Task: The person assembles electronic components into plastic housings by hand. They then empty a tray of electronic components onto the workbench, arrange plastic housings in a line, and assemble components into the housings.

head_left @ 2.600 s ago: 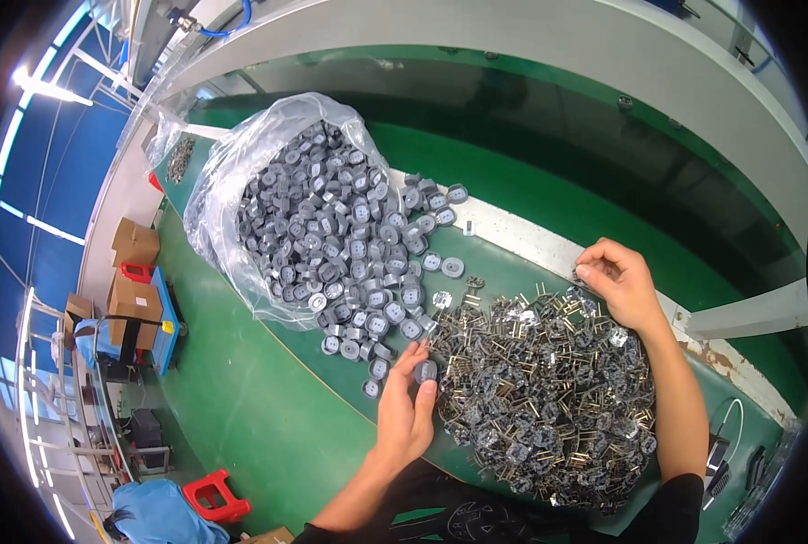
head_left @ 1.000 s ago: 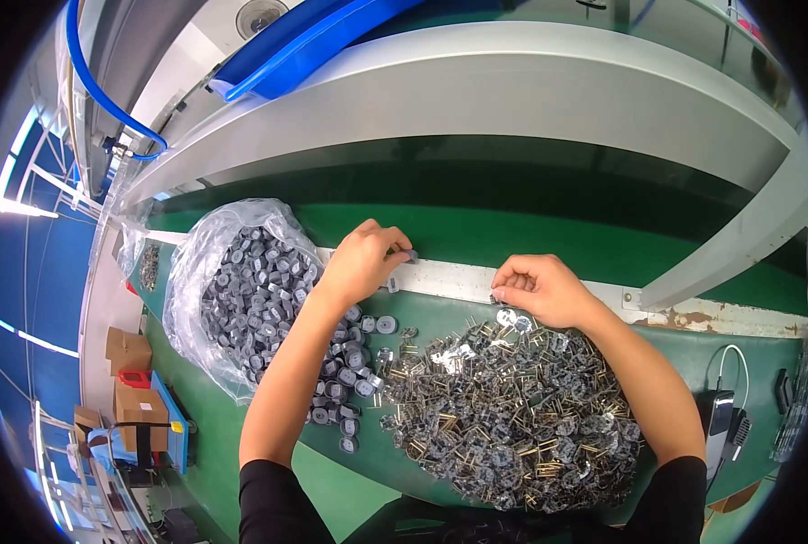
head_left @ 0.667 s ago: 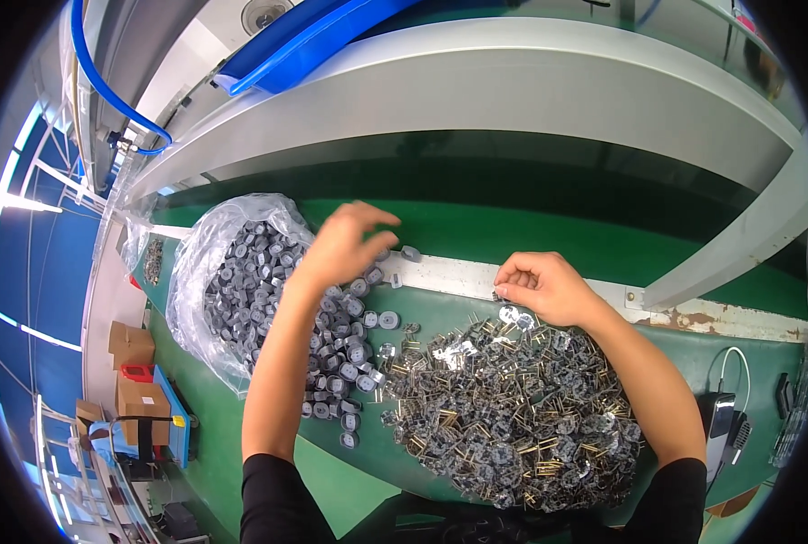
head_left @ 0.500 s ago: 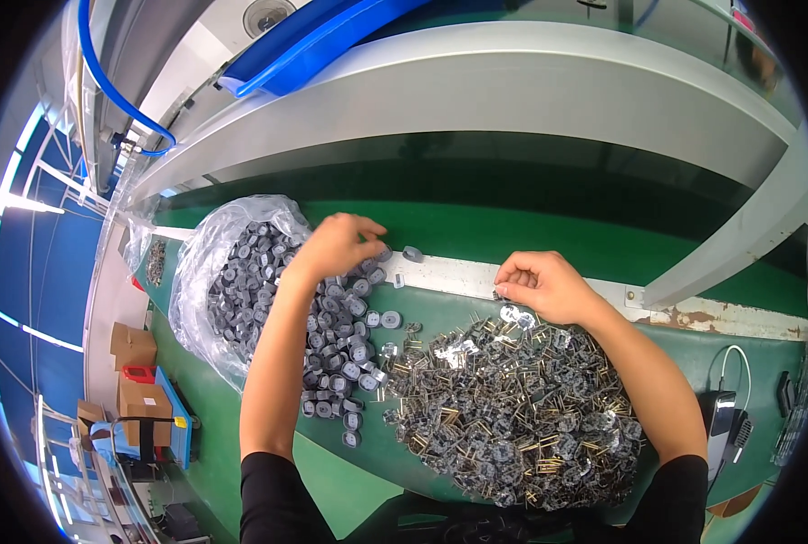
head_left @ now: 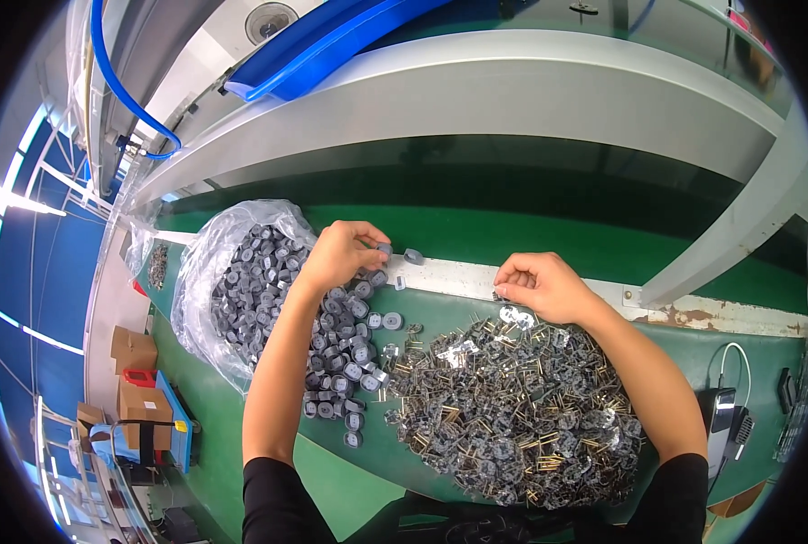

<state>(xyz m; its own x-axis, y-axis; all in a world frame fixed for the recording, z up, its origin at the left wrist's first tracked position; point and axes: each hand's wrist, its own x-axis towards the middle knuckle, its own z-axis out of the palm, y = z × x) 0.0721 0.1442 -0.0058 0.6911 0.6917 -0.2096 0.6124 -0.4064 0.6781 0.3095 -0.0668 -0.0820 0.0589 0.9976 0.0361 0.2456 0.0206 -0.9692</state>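
My left hand [head_left: 342,257] is above the near end of the grey heap, its thumb and fingers closed on a small grey plastic cap [head_left: 385,249]. A similar loose cap [head_left: 413,257] lies just right of its fingertips on the white strip. Below the hand spreads a pile of grey caps [head_left: 336,331], spilling out of a clear plastic bag [head_left: 191,295]. My right hand [head_left: 541,286] is pinched around a small dark part [head_left: 498,295], mostly hidden by the fingers. Under it lies a big heap of clear-and-dark pieces with brass-coloured pins [head_left: 522,417].
A white metal strip [head_left: 463,276] crosses the green table [head_left: 440,308]. Behind it rises a grey frame beam [head_left: 531,86] with a blue tray [head_left: 304,63] on top. At the right lies a device with a white cable [head_left: 719,412]. Cardboard boxes [head_left: 144,408] stand at the left.
The left thumb and fingers have closed on a grey cap at the edge of the pile. My right hand stays in place. The view has shifted slightly.
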